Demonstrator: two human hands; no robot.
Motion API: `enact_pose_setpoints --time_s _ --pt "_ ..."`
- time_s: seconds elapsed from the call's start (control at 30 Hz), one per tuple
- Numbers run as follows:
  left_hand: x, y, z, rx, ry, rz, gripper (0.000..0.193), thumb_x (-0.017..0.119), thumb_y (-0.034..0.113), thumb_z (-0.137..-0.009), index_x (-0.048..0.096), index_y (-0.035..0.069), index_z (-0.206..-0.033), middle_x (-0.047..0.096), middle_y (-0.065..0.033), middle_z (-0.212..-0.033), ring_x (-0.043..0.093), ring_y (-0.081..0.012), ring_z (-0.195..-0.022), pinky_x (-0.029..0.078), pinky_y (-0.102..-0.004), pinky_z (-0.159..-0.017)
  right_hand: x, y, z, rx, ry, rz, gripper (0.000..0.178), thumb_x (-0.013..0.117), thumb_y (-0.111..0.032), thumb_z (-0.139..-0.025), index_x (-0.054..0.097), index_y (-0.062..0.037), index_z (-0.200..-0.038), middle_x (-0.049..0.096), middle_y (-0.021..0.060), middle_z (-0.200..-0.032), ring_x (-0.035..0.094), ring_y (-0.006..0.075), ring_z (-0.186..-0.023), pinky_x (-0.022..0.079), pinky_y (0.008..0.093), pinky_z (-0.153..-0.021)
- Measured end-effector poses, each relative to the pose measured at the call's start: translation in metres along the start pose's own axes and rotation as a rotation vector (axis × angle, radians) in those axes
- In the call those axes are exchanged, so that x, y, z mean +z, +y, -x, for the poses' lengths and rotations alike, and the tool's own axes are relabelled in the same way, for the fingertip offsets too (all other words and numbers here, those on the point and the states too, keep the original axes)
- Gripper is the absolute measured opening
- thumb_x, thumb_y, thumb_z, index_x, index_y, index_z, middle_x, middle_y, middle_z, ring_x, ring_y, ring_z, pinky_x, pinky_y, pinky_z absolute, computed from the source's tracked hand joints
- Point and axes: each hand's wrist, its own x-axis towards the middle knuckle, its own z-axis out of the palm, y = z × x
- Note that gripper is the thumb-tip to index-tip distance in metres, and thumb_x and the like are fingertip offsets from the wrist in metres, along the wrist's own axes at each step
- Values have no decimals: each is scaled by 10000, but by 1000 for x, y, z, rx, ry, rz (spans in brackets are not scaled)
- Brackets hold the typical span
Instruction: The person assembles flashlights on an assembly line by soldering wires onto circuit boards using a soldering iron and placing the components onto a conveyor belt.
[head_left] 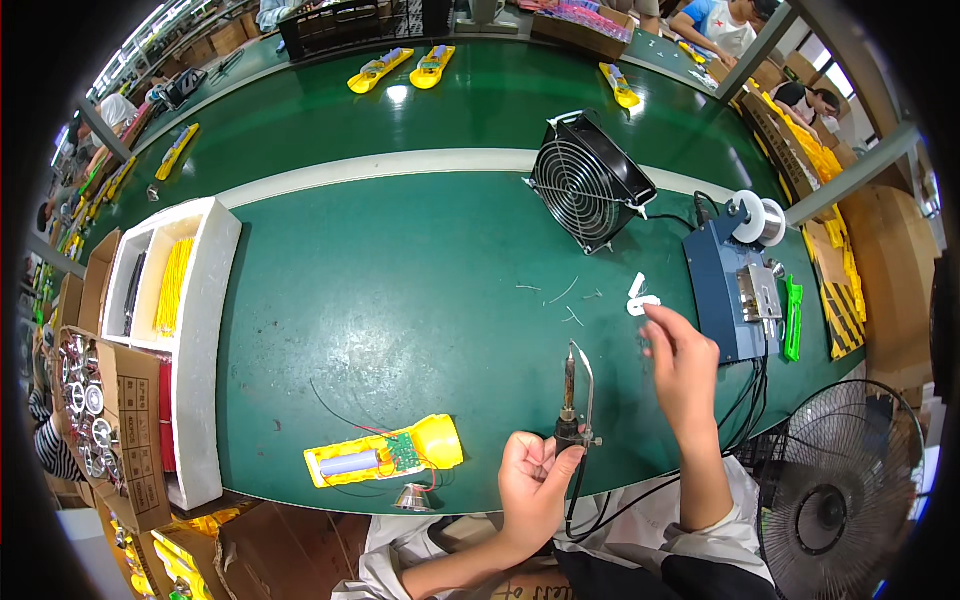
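My left hand (540, 480) is wrapped round the handle of a soldering iron (569, 390), its tip pointing up. A thin metal solder-feed tube (589, 385) is clamped beside the iron. My right hand (685, 360) is raised to the right, thumb and forefinger bent and apart. Its forefinger tip meets the edge of a small white piece (640, 306) in the view; whether they touch I cannot tell. Another white piece (636, 285) lies just behind. At the near left lies an opened yellow flashlight (437, 441) with a battery (349, 463), a green circuit board (404, 452), loose wires and a reflector (413, 497).
A black fan (585, 185) and a blue solder feeder (712, 295) with wire spools (758, 218) stand at the right. A foam box (208, 350) of wires and a carton (135, 430) of reflectors stand left. Yellow flashlights (432, 67) lie on the far green belt; other people work beyond.
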Motion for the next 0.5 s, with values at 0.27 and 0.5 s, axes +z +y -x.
enact_pose_setpoints --time_s 0.27,0.5 --pt "2 -4 -1 13 -58 51 211 462 -2 -862 273 78 -810 520 -228 -1040 511 -187 -1011 420 -235 -719 -43 -11 65 29 7 -67 125 582 1 -752 596 33 -873 610 81 -663 568 104 -548 427 204 -510" --pt "8 1 0 96 -79 33 172 419 23 -887 268 77 -825 499 -124 -919 442 -235 -1125 412 -264 -788 -54 -14 154 32 -506 -341 81 605 -26 -743 619 9 -815 623 70 -662 595 116 -563 454 223 -535"
